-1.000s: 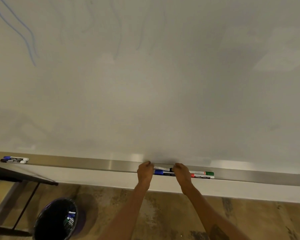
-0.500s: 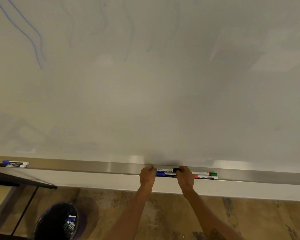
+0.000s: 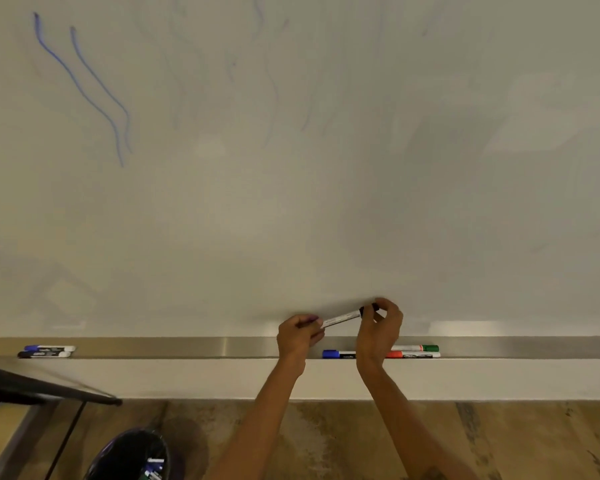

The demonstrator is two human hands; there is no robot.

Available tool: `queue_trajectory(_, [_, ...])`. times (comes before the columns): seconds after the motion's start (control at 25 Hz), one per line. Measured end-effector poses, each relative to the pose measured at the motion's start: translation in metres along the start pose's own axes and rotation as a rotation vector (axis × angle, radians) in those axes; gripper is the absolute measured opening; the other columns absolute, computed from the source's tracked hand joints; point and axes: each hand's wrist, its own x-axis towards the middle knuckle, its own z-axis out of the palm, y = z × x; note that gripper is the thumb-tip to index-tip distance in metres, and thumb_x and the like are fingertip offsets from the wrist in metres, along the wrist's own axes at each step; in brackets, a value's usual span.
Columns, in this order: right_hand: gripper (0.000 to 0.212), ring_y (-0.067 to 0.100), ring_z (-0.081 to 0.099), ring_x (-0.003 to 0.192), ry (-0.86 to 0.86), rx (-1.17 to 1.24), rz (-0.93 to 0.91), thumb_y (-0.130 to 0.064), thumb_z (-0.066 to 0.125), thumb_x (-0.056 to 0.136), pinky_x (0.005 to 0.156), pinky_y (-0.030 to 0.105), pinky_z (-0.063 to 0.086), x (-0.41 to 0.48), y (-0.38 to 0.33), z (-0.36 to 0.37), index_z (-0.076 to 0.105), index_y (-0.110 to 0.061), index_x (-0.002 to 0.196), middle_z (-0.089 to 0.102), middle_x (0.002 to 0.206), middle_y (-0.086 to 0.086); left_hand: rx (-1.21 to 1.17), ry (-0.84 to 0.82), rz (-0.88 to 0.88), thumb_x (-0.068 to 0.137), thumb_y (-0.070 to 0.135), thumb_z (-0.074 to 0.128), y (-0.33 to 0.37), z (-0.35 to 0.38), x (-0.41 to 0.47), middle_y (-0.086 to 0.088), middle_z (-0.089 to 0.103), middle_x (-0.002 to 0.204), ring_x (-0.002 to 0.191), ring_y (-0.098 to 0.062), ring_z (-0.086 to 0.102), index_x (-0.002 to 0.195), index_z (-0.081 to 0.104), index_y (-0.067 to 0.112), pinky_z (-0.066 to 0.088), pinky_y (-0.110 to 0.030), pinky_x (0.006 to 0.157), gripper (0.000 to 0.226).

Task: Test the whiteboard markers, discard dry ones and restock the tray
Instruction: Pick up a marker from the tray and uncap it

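Between your left hand (image 3: 297, 336) and right hand (image 3: 380, 332) you hold a marker (image 3: 342, 318) just above the tray (image 3: 187, 346), where three markers (image 3: 413, 355) lie behind your wrists and two more markers (image 3: 49, 348) lie near its left end, with the bin (image 3: 129, 455) on the floor below, leftward.

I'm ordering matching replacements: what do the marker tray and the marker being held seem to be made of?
The tray looks like brushed metal, perhaps aluminium or steel: grey satin surface with soft bright reflections. The marker, held by the left hand and right hand, looks like smooth plastic: white and printed, black at one end.
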Motion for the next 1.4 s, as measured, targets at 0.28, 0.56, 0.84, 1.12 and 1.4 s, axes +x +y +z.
queue_trajectory(0.28, [0.032, 0.01, 0.071, 0.089, 0.011, 0.346, -0.048, -0.022, 0.059, 0.098, 0.081, 0.018, 0.055, -0.032, -0.09, -0.001, 0.055, -0.015, 0.129, 0.07, 0.105, -0.004, 0.001, -0.333, 0.107, 0.085, 0.002, 0.074, 0.073, 0.001, -0.06, -0.017, 0.075, 0.101, 0.091, -0.03, 0.075, 0.107, 0.071, 0.003, 0.061, -0.037, 0.085, 0.022])
queue_trajectory(0.56, [0.023, 0.013, 0.068, 0.082, -0.152, 0.223, -0.334, -0.027, 0.049, 0.102, 0.071, 0.016, 0.055, -0.066, -0.155, -0.009, 0.054, -0.021, 0.125, 0.067, 0.1, -0.002, -0.022, -0.397, 0.416, 0.096, 0.034, 0.062, 0.148, 0.001, -0.117, 0.005, 0.076, 0.108, 0.104, -0.013, 0.071, 0.118, 0.071, 0.019, 0.056, -0.032, 0.093, 0.028])
queue_trajectory(0.84, [0.021, -0.005, 0.063, 0.094, -0.253, 0.076, -0.526, -0.018, 0.048, 0.103, 0.081, 0.009, 0.048, -0.104, -0.205, -0.002, 0.054, -0.03, 0.12, 0.063, 0.102, -0.016, -0.044, -0.362, 0.663, 0.091, 0.031, 0.07, 0.197, -0.024, -0.162, 0.003, 0.076, 0.107, 0.102, -0.015, 0.072, 0.118, 0.073, 0.019, 0.059, -0.032, 0.09, 0.03])
queue_trajectory(1.12, [0.019, -0.002, 0.061, 0.08, -0.243, -0.161, -0.734, -0.031, 0.046, 0.1, 0.074, 0.012, 0.049, -0.137, -0.231, -0.002, 0.06, -0.027, 0.113, 0.063, 0.098, -0.014, -0.117, -0.395, 0.712, 0.091, 0.033, 0.065, 0.213, -0.054, -0.193, 0.004, 0.077, 0.105, 0.103, -0.012, 0.071, 0.117, 0.073, 0.02, 0.057, -0.031, 0.091, 0.029])
queue_trajectory(1.4, [0.04, 0.001, 0.057, 0.068, -0.101, -0.379, -0.797, -0.042, 0.04, 0.098, 0.056, 0.003, 0.036, -0.16, -0.237, -0.003, 0.063, -0.019, 0.121, 0.073, 0.092, -0.008, -0.098, -0.39, 0.672, 0.094, 0.025, 0.064, 0.223, -0.065, -0.209, 0.004, 0.078, 0.092, 0.092, -0.015, 0.074, 0.098, 0.075, 0.021, 0.058, -0.021, 0.077, 0.013])
